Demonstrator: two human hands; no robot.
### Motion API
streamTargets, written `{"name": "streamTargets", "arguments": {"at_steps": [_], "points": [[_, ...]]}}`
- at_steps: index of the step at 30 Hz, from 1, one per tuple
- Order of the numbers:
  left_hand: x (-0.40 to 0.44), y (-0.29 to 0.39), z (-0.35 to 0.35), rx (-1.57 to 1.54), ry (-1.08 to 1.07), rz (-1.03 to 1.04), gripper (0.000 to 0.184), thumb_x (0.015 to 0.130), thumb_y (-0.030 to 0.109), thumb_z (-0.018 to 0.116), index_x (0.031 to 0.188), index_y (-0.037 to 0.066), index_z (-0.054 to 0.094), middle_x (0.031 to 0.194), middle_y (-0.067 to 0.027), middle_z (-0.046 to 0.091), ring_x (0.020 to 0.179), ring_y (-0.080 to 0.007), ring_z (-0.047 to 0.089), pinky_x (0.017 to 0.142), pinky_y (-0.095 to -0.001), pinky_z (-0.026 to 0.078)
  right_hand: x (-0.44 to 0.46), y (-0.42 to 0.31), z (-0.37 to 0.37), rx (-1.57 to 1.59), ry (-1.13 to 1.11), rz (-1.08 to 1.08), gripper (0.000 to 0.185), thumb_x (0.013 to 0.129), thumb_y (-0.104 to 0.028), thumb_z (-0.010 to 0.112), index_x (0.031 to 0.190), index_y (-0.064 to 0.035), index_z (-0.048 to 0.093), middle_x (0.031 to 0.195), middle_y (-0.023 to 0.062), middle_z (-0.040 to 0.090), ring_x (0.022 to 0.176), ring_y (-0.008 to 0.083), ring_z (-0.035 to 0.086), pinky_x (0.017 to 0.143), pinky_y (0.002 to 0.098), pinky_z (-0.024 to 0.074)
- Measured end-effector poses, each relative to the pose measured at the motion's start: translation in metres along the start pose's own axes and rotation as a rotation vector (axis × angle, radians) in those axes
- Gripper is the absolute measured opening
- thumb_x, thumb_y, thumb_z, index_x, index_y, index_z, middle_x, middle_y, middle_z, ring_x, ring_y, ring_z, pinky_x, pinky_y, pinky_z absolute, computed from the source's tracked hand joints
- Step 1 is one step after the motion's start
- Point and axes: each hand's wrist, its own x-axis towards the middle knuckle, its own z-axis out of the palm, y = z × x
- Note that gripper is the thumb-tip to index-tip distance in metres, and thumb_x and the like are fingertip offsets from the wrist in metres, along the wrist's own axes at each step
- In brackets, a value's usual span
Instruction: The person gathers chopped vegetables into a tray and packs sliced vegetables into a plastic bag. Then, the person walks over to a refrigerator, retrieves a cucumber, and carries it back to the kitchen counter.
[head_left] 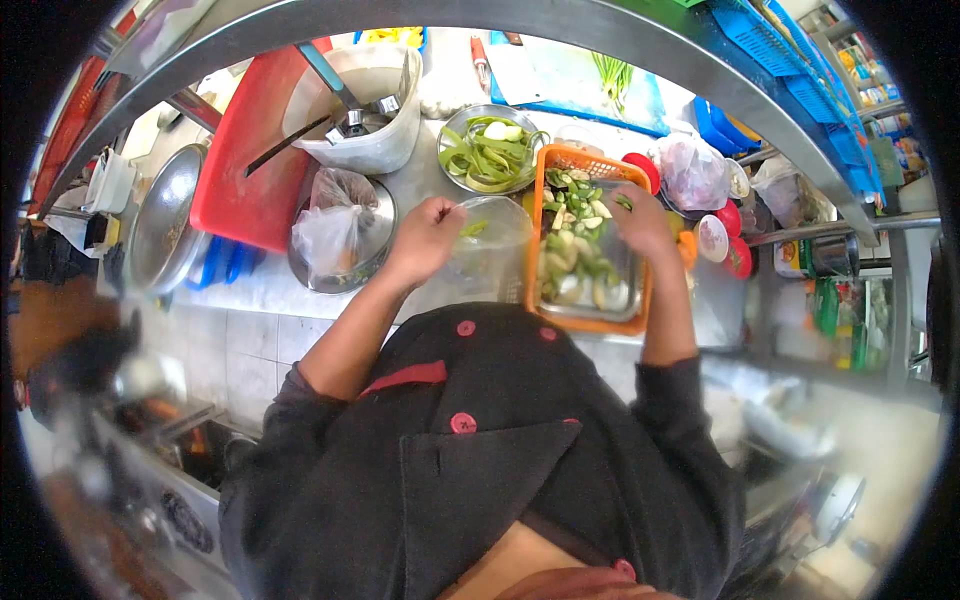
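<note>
Head view: left hand [428,238] pinches clear plastic [505,222], bag or tub unclear; right hand [645,222] grips a green piece [623,202] over the orange basket [590,321], where cut veg [572,212] sits. Plastic tilts beside the basket; a loose pinch could spill its contents, a short reach could drop the piece.

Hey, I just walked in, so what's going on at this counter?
A person in a black jacket is handling cut green-and-white vegetable pieces. Their left hand grips the edge of a clear plastic bag or container with some green inside. Their right hand is over a rectangular orange plastic basket holding the pieces, with a small green piece at its fingertips. Beyond sits a round metal bowl of long green peels.
</note>
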Motion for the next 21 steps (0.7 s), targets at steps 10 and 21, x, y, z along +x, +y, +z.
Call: {"name": "streamTargets", "arguments": {"at_steps": [10,21], "points": [[0.001,0.003,0.008,0.001,-0.005,-0.007,0.024,0.094,0.024,0.057,0.089,0.001,0.060,0.070,0.0013,0.053,0.063,-0.0068,0.044,0.056,-0.0260,0.037,-0.014,-0.112,0.069,0.272,-0.095,-0.563,0.031,0.081,-0.016,0.066,0.108,-0.0021,0.064,0.101,0.0195,0.065,0.082,0.0320,0.067,0.076,0.0384,0.0526],[0.000,-0.010,-0.003,-0.128,0.054,-0.063,0.022,0.092,0.021,0.059,0.088,-0.001,0.060,0.072,-0.0003,0.056,0.064,-0.0072,0.047,0.058,-0.0263,0.040,-0.007,-0.078,0.005,0.617,-0.148,-0.039,0.035,0.085,-0.010,0.063,0.119,-0.0022,0.060,0.108,0.0171,0.065,0.092,0.0236,0.065,0.075,0.0325,0.0531]]}}
